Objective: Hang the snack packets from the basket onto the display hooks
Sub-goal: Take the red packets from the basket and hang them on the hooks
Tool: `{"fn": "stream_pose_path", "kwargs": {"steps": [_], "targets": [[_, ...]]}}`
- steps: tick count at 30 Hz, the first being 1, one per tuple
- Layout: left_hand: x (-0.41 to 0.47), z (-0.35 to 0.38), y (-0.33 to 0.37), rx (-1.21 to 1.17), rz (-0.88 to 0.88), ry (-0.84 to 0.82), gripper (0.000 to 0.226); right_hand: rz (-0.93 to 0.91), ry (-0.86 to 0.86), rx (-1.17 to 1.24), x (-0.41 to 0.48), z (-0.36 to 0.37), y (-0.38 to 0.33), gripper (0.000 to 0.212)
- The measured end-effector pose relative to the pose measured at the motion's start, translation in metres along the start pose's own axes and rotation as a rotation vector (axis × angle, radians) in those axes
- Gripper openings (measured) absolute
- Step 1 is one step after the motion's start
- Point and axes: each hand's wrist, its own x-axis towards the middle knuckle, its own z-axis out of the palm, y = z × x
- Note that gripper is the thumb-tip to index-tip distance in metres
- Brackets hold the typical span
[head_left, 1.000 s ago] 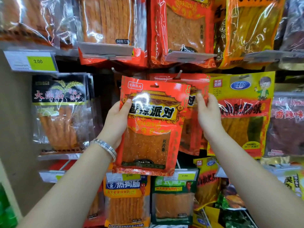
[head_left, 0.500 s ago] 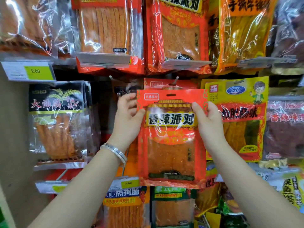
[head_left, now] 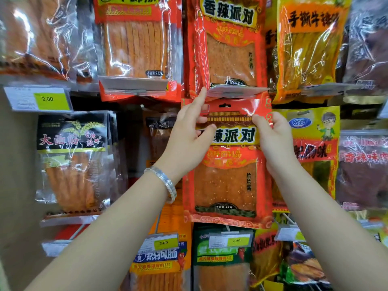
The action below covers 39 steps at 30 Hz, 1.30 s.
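The left hand (head_left: 188, 139) has its grip on the upper left edge of the red spicy-strip packet (head_left: 226, 181). The thumb lies across the front beside the printed title and the forefinger reaches up along the top corner. The right hand (head_left: 273, 141) pinches the upper right edge, thumb on the front and fingers curled behind.

Both grips sit high on the packet, so most of it hangs flat and upright below the hands, facing the camera. The top strip with its hang slot (head_left: 224, 105) spans the gap between the two hands. I cannot tell whether the slot is on a hook. The strip's top edge touches or slips just under the clear price-tag holder (head_left: 233, 91) of the row above, where a matching red packet (head_left: 228, 45) hangs.

A silver bracelet (head_left: 165, 181) circles the left wrist. A black-labelled packet (head_left: 71, 160) hangs to the left and a yellow packet (head_left: 315, 131) is just beside the right hand.
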Motion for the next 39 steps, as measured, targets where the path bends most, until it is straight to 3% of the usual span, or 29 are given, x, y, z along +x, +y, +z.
{"fn": "stream_pose_path", "kwargs": {"steps": [7,13,16,18,21,26,39], "targets": [[0.0,0.001,-0.01,-0.003,0.011,-0.014,0.067,0.095,-0.045,-0.015,0.004,-0.003,0.011,0.01],[-0.019,0.007,-0.031,0.054,-0.018,0.012,0.069,-0.045,0.013,-0.244,-0.009,-0.008,0.039,0.04],[-0.042,0.01,-0.058,0.206,-0.006,-0.028,0.057,-0.242,-0.003,-0.503,-0.036,-0.013,0.057,0.07],[-0.059,0.011,-0.076,0.341,-0.001,-0.097,0.055,-0.411,-0.045,-0.745,-0.056,-0.015,0.069,0.075],[-0.081,0.014,-0.099,0.524,0.014,-0.239,0.062,-0.547,-0.239,-0.962,-0.079,-0.012,0.091,0.075],[-0.086,0.024,-0.126,0.725,-0.067,-0.481,0.076,-0.489,-0.416,-1.149,-0.073,-0.001,0.116,0.072],[-0.037,0.042,-0.179,0.875,-0.245,-0.624,0.081,-0.228,-0.653,-1.306,-0.006,0.048,0.145,0.083]]}}
